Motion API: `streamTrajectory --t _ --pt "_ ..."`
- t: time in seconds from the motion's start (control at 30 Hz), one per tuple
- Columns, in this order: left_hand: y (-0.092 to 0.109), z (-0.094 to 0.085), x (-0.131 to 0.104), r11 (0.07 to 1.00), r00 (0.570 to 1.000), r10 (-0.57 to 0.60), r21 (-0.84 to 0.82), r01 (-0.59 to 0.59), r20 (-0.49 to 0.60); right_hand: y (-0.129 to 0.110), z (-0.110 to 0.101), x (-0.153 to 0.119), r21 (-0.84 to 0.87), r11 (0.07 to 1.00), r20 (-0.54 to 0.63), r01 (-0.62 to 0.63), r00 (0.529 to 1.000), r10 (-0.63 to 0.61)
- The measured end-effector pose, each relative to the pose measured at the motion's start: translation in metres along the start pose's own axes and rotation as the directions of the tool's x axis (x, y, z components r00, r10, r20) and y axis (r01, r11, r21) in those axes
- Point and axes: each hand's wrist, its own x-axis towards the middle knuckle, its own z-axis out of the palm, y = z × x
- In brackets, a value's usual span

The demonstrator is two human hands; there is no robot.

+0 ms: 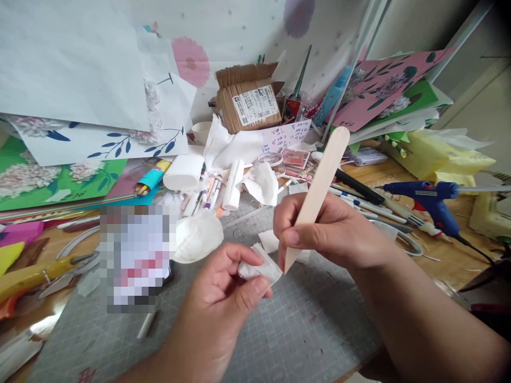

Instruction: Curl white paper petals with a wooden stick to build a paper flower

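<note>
Near the middle of the head view, my left hand [227,298] is closed on a small folded piece of white tissue [259,268], pinched between thumb and fingers. My right hand [319,229] grips a flat wooden stick [323,175], which slants with its rounded end up and its pointed lower end beside the tissue's right edge. Whether the tip touches the tissue is hard to tell. Below both hands lies a grey cutting mat [287,340]. A white bowl [198,236] holding white material stands just beyond my left hand.
Behind lie many pens, a white roll [233,185] and a cardboard box [251,101]. A blue glue gun [433,199] is at the right. Yellow-handled scissors [35,276] and a pixelated object [138,258] are at the left. Flower papers [93,178] lean behind.
</note>
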Motion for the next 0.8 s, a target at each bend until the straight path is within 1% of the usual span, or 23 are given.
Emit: streamTrajectory --t 0.17,0.3,0.47,0.57,0.67,0.73,0.8 --pt "0.0004 -0.0007 -0.0015 1.0 1.0 -0.019 0.014 0.019 -0.019 0.0017 -0.0013 0.0014 0.018 0.998 -0.013 0.055 0.998 -0.055" --pt "0.0002 -0.0023 0.0003 1.0 1.0 0.003 0.007 -0.003 0.009 0.0016 0.0009 0.0014 0.027 0.998 -0.01 0.054 0.998 -0.054" --pt "-0.0019 -0.0023 -0.0002 0.998 0.998 0.044 0.05 -0.047 0.055 0.0012 0.0033 0.0009 -0.005 0.996 -0.007 0.094 0.996 -0.094" --pt "-0.0031 -0.0023 -0.0015 1.0 0.998 0.006 0.026 -0.008 0.068 0.0021 0.0037 0.0003 -0.008 0.996 0.013 0.094 0.996 -0.094" --pt "-0.0032 -0.0032 -0.0022 0.998 0.993 -0.047 -0.036 0.051 0.108 0.0024 0.0035 -0.0006 -0.032 0.994 0.04 0.104 0.994 -0.103" --pt "-0.0029 -0.0039 -0.0021 0.997 0.99 -0.048 -0.057 0.056 0.134 0.002 0.0031 -0.0013 -0.056 0.991 0.051 0.122 0.992 -0.119" --pt "-0.0028 -0.0041 -0.0013 0.997 0.99 -0.033 -0.064 0.042 0.134 0.0011 0.0028 -0.002 -0.065 0.989 0.069 0.133 0.989 -0.128"
